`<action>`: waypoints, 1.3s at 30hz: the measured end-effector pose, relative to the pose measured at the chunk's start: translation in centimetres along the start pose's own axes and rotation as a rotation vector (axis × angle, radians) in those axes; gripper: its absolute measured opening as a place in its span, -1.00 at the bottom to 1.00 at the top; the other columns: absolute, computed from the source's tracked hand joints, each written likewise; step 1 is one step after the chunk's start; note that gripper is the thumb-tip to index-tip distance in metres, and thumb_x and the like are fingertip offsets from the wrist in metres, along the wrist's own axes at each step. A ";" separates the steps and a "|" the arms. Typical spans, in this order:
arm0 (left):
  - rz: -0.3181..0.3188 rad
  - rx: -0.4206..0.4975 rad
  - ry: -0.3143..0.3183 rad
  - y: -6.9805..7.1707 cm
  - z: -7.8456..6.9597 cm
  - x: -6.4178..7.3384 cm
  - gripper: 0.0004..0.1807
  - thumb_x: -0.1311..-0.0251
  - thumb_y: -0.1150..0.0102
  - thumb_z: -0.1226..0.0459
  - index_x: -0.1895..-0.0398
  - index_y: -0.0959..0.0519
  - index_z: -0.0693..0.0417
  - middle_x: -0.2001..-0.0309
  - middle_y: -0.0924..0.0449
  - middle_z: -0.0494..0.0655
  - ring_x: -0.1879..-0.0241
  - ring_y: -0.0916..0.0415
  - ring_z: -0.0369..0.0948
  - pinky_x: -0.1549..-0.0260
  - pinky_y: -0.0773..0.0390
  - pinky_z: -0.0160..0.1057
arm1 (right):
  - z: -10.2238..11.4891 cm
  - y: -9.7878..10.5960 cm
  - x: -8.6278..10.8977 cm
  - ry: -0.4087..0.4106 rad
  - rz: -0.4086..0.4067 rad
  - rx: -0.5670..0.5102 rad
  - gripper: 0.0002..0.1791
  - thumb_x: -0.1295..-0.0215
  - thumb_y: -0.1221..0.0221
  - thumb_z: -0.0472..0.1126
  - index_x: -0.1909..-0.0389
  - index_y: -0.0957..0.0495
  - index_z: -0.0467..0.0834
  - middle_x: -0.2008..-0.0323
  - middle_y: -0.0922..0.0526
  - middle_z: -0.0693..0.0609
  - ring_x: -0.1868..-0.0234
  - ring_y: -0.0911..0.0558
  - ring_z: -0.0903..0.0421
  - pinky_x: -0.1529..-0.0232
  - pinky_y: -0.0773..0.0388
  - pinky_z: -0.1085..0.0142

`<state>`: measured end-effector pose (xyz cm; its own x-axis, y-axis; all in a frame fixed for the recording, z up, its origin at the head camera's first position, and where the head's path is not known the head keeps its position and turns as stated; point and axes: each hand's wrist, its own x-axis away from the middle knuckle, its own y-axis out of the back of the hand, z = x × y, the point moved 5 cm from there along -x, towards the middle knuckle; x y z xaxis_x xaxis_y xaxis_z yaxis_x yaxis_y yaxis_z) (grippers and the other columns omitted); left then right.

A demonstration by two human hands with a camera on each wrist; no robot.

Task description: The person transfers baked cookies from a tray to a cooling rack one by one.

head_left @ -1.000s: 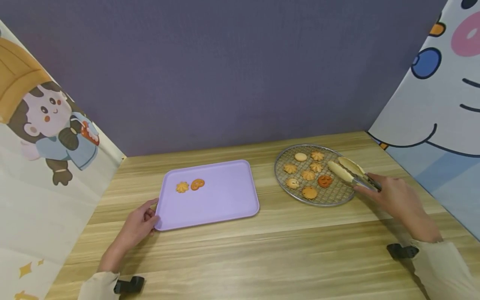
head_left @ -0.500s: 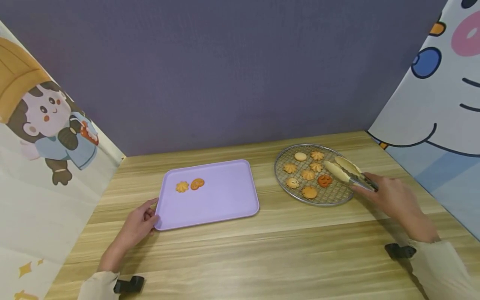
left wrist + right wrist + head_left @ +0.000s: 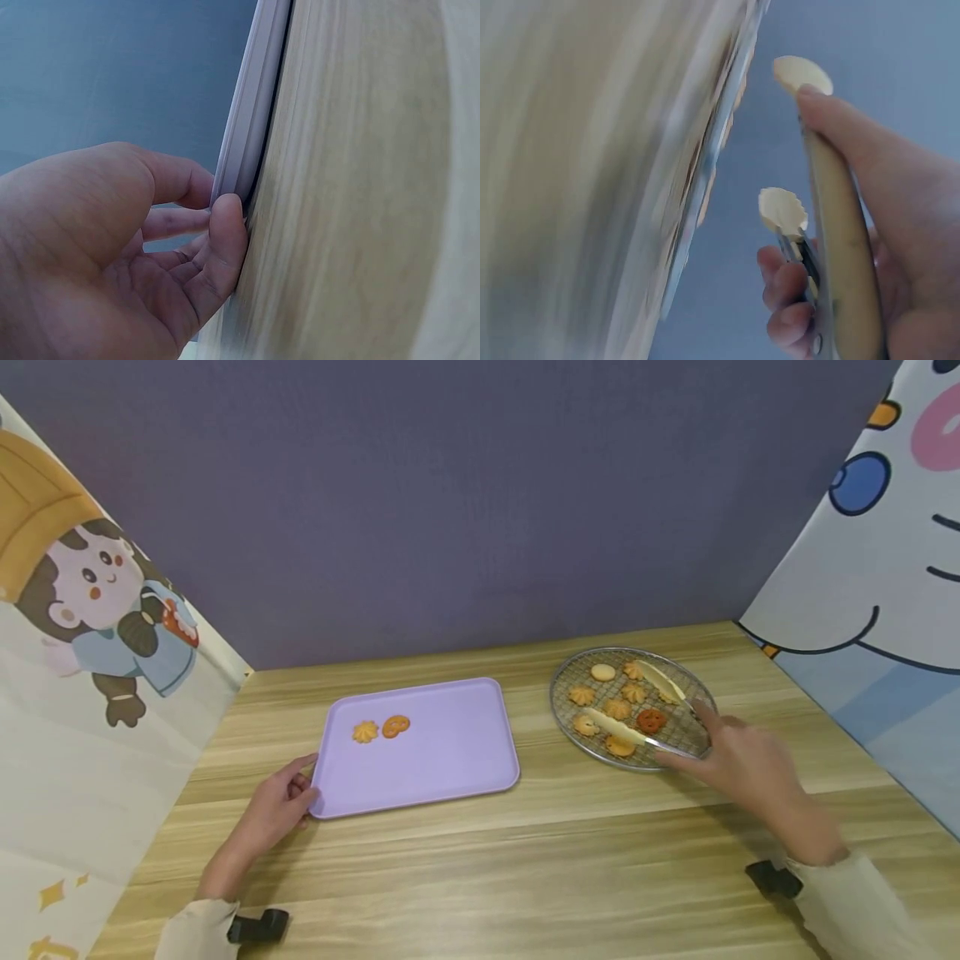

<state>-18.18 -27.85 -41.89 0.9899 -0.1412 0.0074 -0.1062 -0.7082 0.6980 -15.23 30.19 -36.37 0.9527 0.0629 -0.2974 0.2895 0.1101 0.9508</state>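
Observation:
My left hand [image 3: 276, 810] holds the near left corner of a lavender tray [image 3: 442, 756], thumb and fingers at its rim [image 3: 244, 142]. On the tray lie a flower-shaped cookie [image 3: 365, 732] and a pretzel-shaped cookie [image 3: 396, 726]. The right hand [image 3: 750, 768] grips food tongs [image 3: 621, 727] with cream tips, arms spread wide over a round wire rack [image 3: 682, 727]. Between the tips in the head view are a reddish-brown pretzel cookie [image 3: 651, 721] and flower-shaped cookies [image 3: 617, 708]. In the right wrist view, nothing sits between the tongs' tips [image 3: 784, 210].
A pale round cookie [image 3: 602, 672] and several others lie on the rack, some partly covered by the tongs. Tray and rack stand apart on a wood-grain table [image 3: 480, 877]. A dark panel [image 3: 480, 510] closes off the back, with printed cartoon panels at both sides.
My right hand has moved left over the rack, and the tongs have spread from nearly closed to wide apart. The left hand and tray have stayed put.

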 end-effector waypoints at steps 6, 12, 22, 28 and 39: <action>-0.006 0.014 -0.006 0.2 -0.2 0.1 -0.44 -0.13 -0.01 0.44 -0.24 -0.18 0.30 0.33 -0.41 0.14 0.59 -0.43 -0.20 0.73 -0.54 -0.30 | 2.7 0.3 -0.3 0.047 -0.028 -0.036 0.12 0.25 -0.10 0.51 -0.30 -0.16 -0.12 0.34 -0.55 -0.28 0.84 -0.20 0.17 0.93 -0.06 0.37; -0.010 0.028 -0.004 0.1 -0.1 0.1 -0.44 -0.13 -0.02 0.43 -0.24 -0.20 0.30 0.34 -0.41 0.14 0.61 -0.43 -0.21 0.74 -0.54 -0.30 | 4.7 1.0 -0.9 0.136 -0.040 -0.014 0.13 0.23 -0.10 0.49 -0.36 0.00 0.01 0.48 -0.54 -0.11 0.85 -0.18 0.21 0.94 -0.05 0.42; -0.017 0.041 0.008 -0.1 0.1 0.0 -0.44 -0.13 -0.01 0.44 -0.25 -0.20 0.26 0.32 -0.39 0.14 0.57 -0.42 -0.20 0.73 -0.55 -0.29 | 10.8 1.4 -2.6 0.313 -0.064 -0.038 0.19 0.27 -0.01 0.57 -0.38 0.17 0.11 0.70 -0.33 0.16 0.81 -0.20 0.28 0.86 -0.08 0.44; -0.022 0.021 -0.002 0.5 0.0 0.0 -0.43 -0.13 -0.01 0.43 -0.25 -0.20 0.24 0.33 -0.39 0.13 0.57 -0.42 -0.20 0.72 -0.55 -0.29 | 15.2 0.7 -3.7 0.359 0.017 -0.098 0.15 0.27 0.05 0.60 -0.35 0.00 0.03 0.69 -0.37 0.15 0.81 -0.25 0.26 0.86 -0.14 0.43; -0.029 0.025 0.010 0.5 -0.1 0.3 -0.44 -0.11 -0.01 0.44 -0.24 -0.22 0.26 0.35 -0.40 0.12 0.60 -0.41 -0.21 0.74 -0.54 -0.29 | 21.9 -1.9 -5.5 0.422 0.106 -0.029 0.24 0.31 0.18 0.66 -0.34 -0.05 -0.11 0.71 -0.37 0.13 0.80 -0.28 0.24 0.88 -0.18 0.41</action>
<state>-17.90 -28.15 -41.51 0.9935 -0.1135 -0.0053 -0.0797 -0.7290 0.6799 -19.01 7.90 -34.62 0.8541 0.4744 -0.2130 0.1835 0.1083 0.9770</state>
